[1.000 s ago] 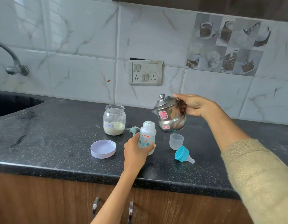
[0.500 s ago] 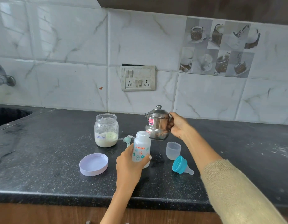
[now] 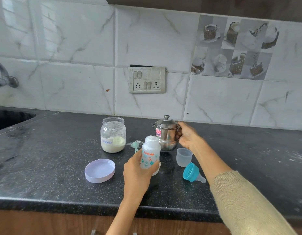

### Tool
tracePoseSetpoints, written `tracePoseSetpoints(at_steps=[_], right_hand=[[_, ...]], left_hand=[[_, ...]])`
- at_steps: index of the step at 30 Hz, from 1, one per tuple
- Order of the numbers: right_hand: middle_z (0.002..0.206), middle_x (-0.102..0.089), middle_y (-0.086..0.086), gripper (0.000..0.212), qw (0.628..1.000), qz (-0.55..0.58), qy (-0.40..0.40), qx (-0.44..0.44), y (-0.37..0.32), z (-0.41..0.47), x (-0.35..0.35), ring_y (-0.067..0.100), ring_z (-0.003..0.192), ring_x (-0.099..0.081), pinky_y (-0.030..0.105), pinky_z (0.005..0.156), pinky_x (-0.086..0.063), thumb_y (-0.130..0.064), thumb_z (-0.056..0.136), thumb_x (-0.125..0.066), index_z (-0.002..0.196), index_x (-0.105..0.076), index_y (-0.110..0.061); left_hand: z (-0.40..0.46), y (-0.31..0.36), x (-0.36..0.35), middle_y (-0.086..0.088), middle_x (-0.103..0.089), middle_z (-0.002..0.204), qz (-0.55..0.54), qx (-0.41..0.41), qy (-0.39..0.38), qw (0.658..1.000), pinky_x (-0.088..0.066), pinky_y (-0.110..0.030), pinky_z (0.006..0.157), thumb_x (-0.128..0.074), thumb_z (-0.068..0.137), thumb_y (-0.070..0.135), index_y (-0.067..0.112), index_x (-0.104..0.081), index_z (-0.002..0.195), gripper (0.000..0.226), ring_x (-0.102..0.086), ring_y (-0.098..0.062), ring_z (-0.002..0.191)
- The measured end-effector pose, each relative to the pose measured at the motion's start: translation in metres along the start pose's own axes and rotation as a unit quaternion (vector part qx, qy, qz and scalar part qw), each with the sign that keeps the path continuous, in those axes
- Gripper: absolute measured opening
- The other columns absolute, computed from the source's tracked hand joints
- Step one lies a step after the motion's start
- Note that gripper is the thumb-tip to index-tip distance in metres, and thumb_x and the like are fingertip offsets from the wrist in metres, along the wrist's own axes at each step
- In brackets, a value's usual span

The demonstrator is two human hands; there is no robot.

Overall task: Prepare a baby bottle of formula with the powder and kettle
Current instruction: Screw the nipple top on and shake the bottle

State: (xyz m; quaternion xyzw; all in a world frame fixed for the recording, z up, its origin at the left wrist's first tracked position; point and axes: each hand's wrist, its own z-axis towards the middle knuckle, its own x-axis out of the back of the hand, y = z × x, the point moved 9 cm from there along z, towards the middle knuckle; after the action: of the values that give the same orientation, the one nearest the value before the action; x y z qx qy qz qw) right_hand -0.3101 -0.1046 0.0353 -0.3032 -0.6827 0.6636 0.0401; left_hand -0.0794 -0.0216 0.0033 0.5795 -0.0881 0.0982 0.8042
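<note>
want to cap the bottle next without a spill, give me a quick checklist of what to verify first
1. Kettle set upright on the counter: ok, though the right hand is on its handle.
2. Bottle upright and steadied: ok, the left hand wraps its lower half.
3. Bottle mouth open and free: ok, nothing sits on it.
4. Teal nipple ring within reach: ok, lying on its side right of the bottle.
5. Clear cap handy: ok, standing beside the kettle.
6. Water and powder level in the bottle: cannot tell, the hand and frosted wall hide it.
</note>
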Motion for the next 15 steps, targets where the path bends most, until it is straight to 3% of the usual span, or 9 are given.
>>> tracePoseSetpoints(at_steps=[6, 15], right_hand=[[0.074, -0.055, 0.004, 0.015, 1.0, 0.004, 0.005, -0.002, 0.008, 0.0, 0.0, 0.014, 0.064, -0.049, 0.03, 0.065, -0.047, -0.013, 0.097, -0.048, 0.083, -0.055, -0.016], [0.065, -0.047, 0.001, 0.022, 0.999, -0.032, 0.016, 0.002, 0.011, -0.002, 0.0, 0.011, 0.056, -0.041, 0.025, 0.053, -0.039, -0.012, 0.097, -0.045, 0.076, -0.051, -0.016]], left_hand=[[0.0, 0.0, 0.0, -0.001, -0.062, 0.125, 0.005, 0.006, -0.001, 1.0, -0.049, -0.037, 0.097, -0.08, 0.072, 0.026, 0.02, -0.054, 0.129, 0.063, -0.057, -0.018, 0.118], [0.0, 0.0, 0.0, 0.002, -0.065, 0.12, 0.006, -0.001, -0.001, 1.0, -0.051, -0.037, 0.094, -0.079, 0.073, 0.027, 0.022, -0.057, 0.124, 0.056, -0.06, -0.016, 0.113]])
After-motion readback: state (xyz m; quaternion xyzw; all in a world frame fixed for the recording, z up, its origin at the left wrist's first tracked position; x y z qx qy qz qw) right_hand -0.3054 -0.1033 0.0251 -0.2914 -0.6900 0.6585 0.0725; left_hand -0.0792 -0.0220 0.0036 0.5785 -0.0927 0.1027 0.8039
